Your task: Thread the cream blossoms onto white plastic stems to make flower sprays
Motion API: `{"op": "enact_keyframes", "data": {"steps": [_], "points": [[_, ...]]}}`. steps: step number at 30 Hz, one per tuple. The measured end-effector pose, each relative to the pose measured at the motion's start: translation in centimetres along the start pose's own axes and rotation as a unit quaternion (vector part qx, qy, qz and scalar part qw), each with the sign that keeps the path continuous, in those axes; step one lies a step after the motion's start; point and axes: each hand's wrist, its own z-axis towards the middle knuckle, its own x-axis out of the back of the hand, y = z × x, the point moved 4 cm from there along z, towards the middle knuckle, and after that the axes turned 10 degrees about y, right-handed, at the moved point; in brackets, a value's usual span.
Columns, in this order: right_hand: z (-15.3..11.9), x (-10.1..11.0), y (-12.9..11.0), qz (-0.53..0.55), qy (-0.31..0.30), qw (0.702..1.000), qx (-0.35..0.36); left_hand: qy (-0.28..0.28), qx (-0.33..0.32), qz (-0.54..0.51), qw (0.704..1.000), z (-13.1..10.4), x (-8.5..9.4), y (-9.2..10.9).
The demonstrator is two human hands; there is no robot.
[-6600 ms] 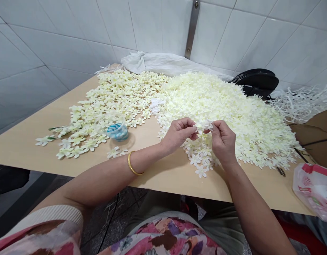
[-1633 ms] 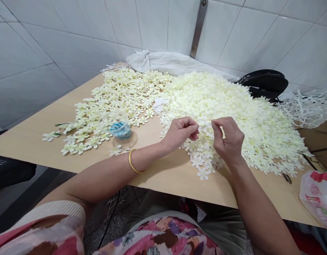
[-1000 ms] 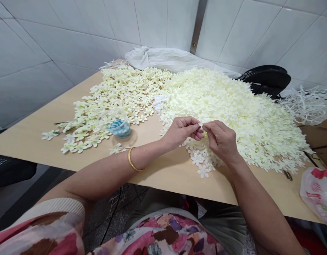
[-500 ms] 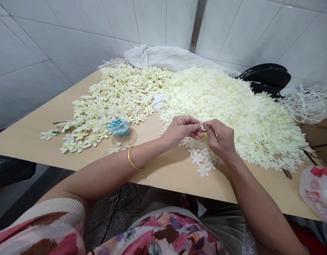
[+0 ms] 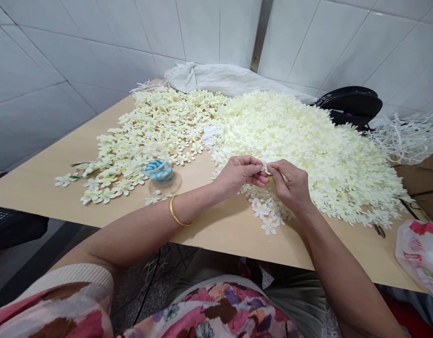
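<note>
My left hand (image 5: pixel 242 174) and my right hand (image 5: pixel 289 183) meet over the front of a big heap of cream-white artificial flowers (image 5: pixel 290 126). Between their pinched fingertips is a small white artificial flower (image 5: pixel 266 169), mostly covered by the fingers. Both hands are closed on it, thumb against forefinger. Below the hands, several loose white flowers (image 5: pixel 269 225) lie face up on the table. A second, flatter spread of pale yellow flowers (image 5: pixel 160 117) covers the table's left side.
A clear cup with blue swirls (image 5: pixel 159 171) stands left of my forearm on the tan table (image 5: pixel 209 230). White plastic sheeting (image 5: pixel 223 77) lies along the tiled wall. At right are a black round case (image 5: pixel 350 105), white strands (image 5: pixel 406 136), and a red-and-white plastic bag (image 5: pixel 419 256).
Both hands stay together, with only a very slight shift left. More white of the flower shows between the fingertips. The cup and the heaps are unchanged.
</note>
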Motion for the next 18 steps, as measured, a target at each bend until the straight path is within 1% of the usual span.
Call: {"op": "enact_keyframes", "data": {"steps": [3,7,18], "points": [[-0.07,-0.09,-0.07,-0.018,-0.003,0.999,0.033,-0.010,-0.017,0.019,1.000,0.09,0.16,-0.12],[-0.19,-0.24,0.00,-0.050,-0.014,0.997,0.060,-0.005,-0.024,0.045,0.999,0.28,0.27,-0.34],[-0.02,-0.05,0.16,-0.026,-0.011,0.999,0.025,-0.012,-0.020,0.037,0.999,0.37,0.21,-0.43]]}}
